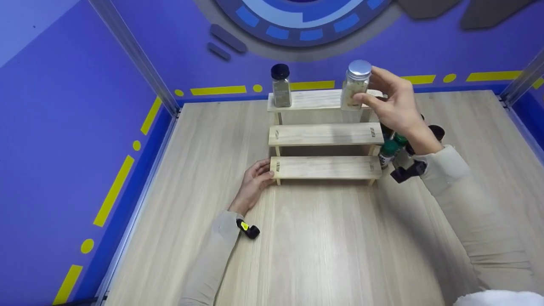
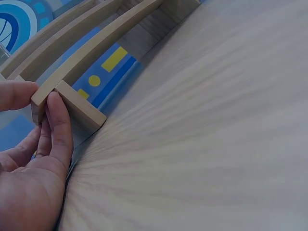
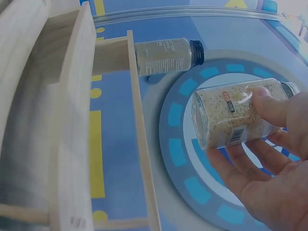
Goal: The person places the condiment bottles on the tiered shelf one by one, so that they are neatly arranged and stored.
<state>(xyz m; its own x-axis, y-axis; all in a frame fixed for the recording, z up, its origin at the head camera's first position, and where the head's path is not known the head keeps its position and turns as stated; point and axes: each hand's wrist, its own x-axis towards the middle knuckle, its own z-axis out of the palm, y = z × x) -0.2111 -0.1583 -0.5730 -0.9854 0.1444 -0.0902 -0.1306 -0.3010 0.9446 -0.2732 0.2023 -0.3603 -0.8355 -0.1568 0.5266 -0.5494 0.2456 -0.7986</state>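
the left hand (image 1: 253, 185) pinches the left end of the lowest step of a pale, three-step wooden rack (image 1: 326, 134), thumb against the corner and fingers beneath, probably because so light a frame could slide if nudged. the right hand (image 1: 397, 104) is clamped round a clear, square-sided glass jar with a silver screw lid and pale, speckled grains inside (image 1: 355, 86); thumb on one face, fingers on the other, a grip that leaves the base free. this jar is over the right part of the rack's top step, and the right wrist view shows a gap between its base and the wood. it is lid up, which likely suits a flat base over a narrow board. a clear glass jar with a black lid (image 1: 281, 91) stands upright on the left end of the same step, leaving room beside it. green-capped jars (image 1: 387, 151) cluster on the pale wood-grained desk (image 1: 323, 242) by the rack's right side, partly hidden by the right arm, seemingly within easy reach.
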